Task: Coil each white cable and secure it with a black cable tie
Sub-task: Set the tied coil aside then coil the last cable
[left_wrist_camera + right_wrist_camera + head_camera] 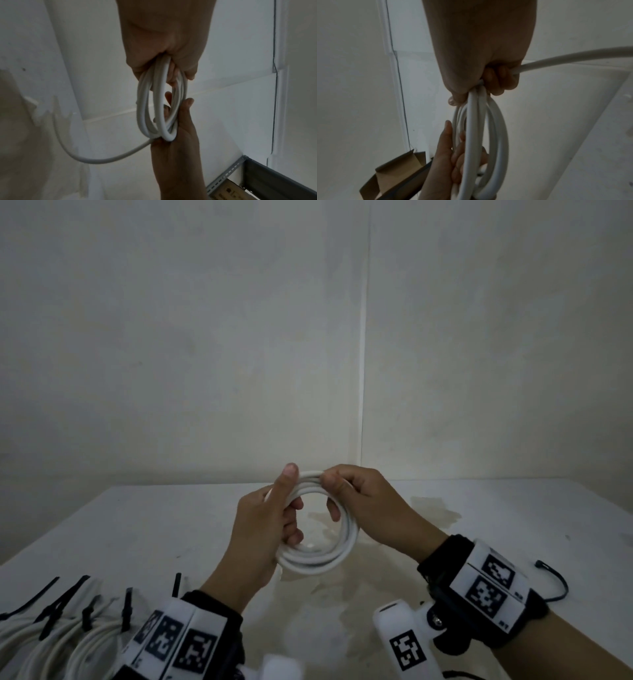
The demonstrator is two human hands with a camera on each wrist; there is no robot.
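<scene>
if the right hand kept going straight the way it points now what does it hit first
Most likely the left hand, which grips the far side of the same white cable coil that the right hand pinches; depth is hard to judge.

Smooth, slightly glossy white cable (318, 563)

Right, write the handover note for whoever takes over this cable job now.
Left hand grips the left side of the white cable coil, held above the table. Right hand pinches the coil's top; a loose tail is not yet wound in.
Done: tied coils lie at the near left.
Left: wind in the tail, then fasten it with the loose black cable tie at the right.
</scene>
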